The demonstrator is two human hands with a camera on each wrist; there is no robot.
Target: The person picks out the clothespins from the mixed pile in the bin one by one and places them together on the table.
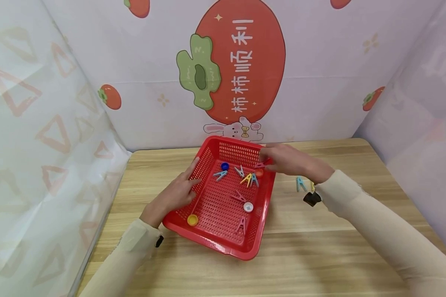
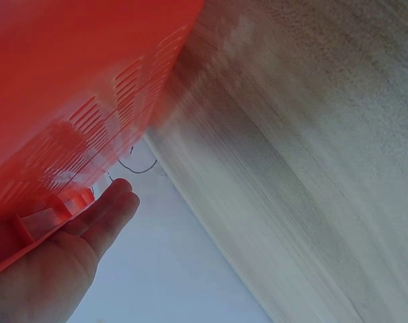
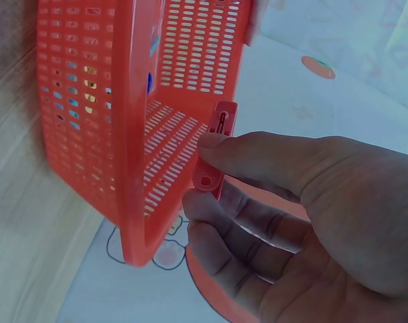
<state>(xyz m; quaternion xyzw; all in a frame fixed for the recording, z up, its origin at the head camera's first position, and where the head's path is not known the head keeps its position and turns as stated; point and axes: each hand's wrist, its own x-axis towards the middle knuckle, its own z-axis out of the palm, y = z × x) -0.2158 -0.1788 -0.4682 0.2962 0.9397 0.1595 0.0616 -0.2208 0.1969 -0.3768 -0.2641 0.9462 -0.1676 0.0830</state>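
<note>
A red plastic basket with slotted walls stands on the wooden table. My left hand holds its left rim, thumb on the inner side and other fingers outside. Over the far right corner, my right hand pinches a pink clothespin between thumb and fingertips. In the basket lie a blue cap, an orange cap, a white cap and a yellow cap. Among them are several clothespins, including a yellow one and a pink one.
Right of the basket, a light blue clothespin lies on the table. A yellow clothespin beside it is partly hidden by the right wrist. A printed backdrop rises behind the table, with pale sheets at both sides.
</note>
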